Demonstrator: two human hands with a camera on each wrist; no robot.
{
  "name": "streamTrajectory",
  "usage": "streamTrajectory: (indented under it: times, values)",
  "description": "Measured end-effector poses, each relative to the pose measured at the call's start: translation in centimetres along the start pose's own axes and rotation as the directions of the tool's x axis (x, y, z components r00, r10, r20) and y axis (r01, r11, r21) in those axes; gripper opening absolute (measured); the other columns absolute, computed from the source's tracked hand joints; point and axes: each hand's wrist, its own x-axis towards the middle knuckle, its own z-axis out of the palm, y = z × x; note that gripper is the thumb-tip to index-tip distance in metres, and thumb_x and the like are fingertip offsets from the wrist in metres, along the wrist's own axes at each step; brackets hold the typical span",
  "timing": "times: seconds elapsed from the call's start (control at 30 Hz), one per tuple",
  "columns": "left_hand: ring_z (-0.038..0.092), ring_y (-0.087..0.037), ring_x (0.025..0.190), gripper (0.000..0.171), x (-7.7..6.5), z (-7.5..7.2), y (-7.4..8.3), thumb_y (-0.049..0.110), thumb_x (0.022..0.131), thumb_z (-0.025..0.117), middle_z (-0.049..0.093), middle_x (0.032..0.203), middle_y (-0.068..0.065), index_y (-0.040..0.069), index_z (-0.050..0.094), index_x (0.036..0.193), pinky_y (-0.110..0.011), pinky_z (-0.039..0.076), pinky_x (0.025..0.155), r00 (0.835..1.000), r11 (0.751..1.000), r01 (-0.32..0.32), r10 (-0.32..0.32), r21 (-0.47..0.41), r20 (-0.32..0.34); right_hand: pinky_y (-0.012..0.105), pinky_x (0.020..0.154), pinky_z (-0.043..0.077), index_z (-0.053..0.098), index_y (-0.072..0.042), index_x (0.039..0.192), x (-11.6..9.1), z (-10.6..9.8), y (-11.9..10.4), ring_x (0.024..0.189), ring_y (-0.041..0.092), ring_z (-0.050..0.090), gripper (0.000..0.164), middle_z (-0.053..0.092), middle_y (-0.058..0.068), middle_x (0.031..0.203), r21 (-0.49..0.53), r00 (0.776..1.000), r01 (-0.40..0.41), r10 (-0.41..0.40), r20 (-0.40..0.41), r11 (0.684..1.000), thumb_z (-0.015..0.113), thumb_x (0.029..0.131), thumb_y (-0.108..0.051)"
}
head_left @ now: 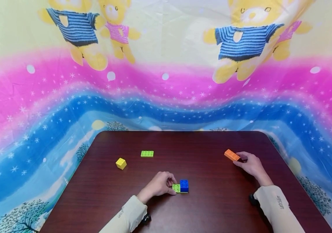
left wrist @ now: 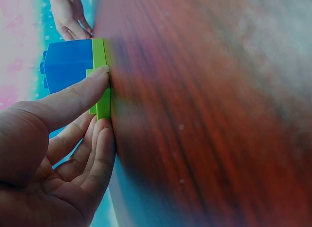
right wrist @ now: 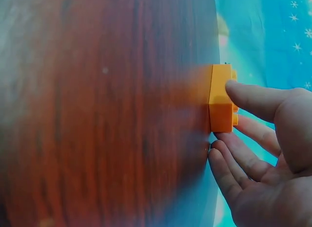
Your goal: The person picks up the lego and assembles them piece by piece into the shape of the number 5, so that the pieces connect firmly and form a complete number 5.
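Near the middle of the table, my left hand (head_left: 161, 184) pinches the left end of a light-green flat building plate (head_left: 176, 187) between thumb and fingers. A blue building brick (head_left: 184, 184) sits on the plate's right end; the left wrist view shows its studs and the thumb (left wrist: 80, 97) on the plate's edge. Farther right, my right hand (head_left: 252, 165) holds an orange building brick (head_left: 231, 155) by its near end. In the right wrist view the thumb lies against one side of the orange brick (right wrist: 222, 110), with the fingers around the other side, partly hidden.
On the left part of the dark wooden table (head_left: 201, 210) lie a yellow brick (head_left: 121, 163) and, a little farther back, another light-green plate (head_left: 147, 154). A printed cloth with bears (head_left: 166, 90) hangs behind and beside the table.
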Motion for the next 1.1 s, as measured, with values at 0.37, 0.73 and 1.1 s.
streamTrajectory:
  times: [0.37,0.73,1.1]
  values:
    - [0.062,-0.003,0.076,0.031,0.1,0.2,0.0,0.014,0.069,0.097,0.071,0.082,0.004,0.01,0.077,0.092,-0.016,0.052,0.071,1.0,1.0,0.006,-0.006,-0.005,0.001,0.063,0.092,0.05,0.062,0.005,0.134,0.0,0.2,-0.2,0.111,0.046,0.06,0.043,0.063,0.033,0.127,-0.014,0.999,0.015,-0.016,-0.051,1.0,0.071,0.098,-0.017]
    - [0.062,-0.002,0.076,0.031,0.1,0.2,-0.2,0.014,0.069,0.097,0.071,0.082,0.004,0.011,0.077,0.092,-0.015,0.052,0.071,1.0,1.0,0.007,-0.007,-0.012,0.003,0.059,0.091,0.054,0.066,0.003,0.131,0.2,0.3,-0.7,0.106,0.042,0.065,0.039,0.067,0.029,0.125,-0.01,0.994,0.054,-0.055,-0.098,0.998,0.072,0.098,-0.017]
    - [0.063,-0.003,0.076,0.03,0.1,0.1,-0.2,0.014,0.069,0.097,0.072,0.082,0.003,0.011,0.077,0.091,-0.015,0.052,0.071,1.0,1.0,0.003,-0.003,-0.019,0.001,0.057,0.092,0.057,0.067,0.001,0.132,-0.4,0.4,-3.6,0.107,0.041,0.069,0.038,0.068,0.028,0.127,0.032,0.99,0.092,-0.088,-0.11,0.995,0.072,0.099,-0.017]
